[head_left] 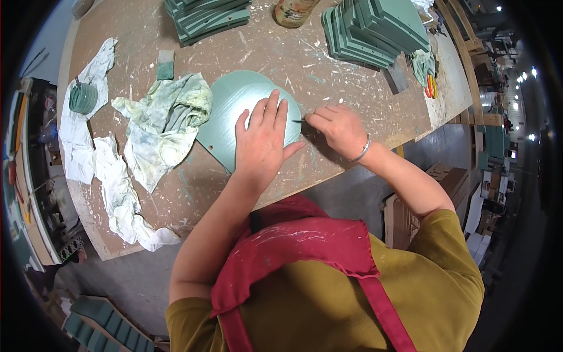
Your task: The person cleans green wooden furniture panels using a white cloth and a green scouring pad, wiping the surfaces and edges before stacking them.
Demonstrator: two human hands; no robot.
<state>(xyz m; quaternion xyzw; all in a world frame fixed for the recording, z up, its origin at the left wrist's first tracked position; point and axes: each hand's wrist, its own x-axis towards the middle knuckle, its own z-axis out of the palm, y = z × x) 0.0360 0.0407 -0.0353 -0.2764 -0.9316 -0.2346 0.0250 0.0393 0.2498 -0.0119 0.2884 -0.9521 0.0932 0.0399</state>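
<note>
Green panel (pixel 234 108) lies under your left hand (pixel 262 134), grip spread flat. Your right hand (pixel 339 130), grip pinched, holds thin dark tool (pixel 298 121) at panel's right edge. Surface (pixel 375 108) edge near panel, your side; cloth (pixel 167 120) beside panel's left; green stacks (pixel 375 35) beyond panel, gap between.

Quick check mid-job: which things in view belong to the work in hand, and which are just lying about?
In use, it seems:
green board, under the left hand
thin dark tool, in the right hand

Lying about, untouched now:
stained rag
cup
jar
left stack of boards
right stack of boards
</note>
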